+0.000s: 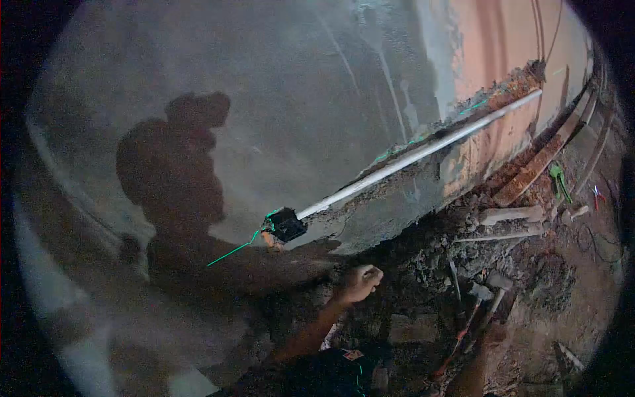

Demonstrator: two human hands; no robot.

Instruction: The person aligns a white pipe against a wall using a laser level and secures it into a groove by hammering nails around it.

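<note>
My left hand (360,283) is closed, fingers curled in, just below the wall's lower edge; anything inside it is hidden. Above and left of it, a black electrical box (286,225) sits in a groove cut in the grey wall. From the box a pale conduit pipe (423,151) slants up to the right along the groove. At lower right my right forearm (484,354) reaches up in shadow beside a hammer-like tool (496,294) with a pale handle. I cannot tell whether my right hand grips it.
A red-handled tool (461,336) lies among rubble and wood pieces (509,216). Farther right are a green tool (559,180), red-handled pliers (598,193) and a long board (546,159) leaning by the wall. A green laser line (228,255) crosses the wall near the box.
</note>
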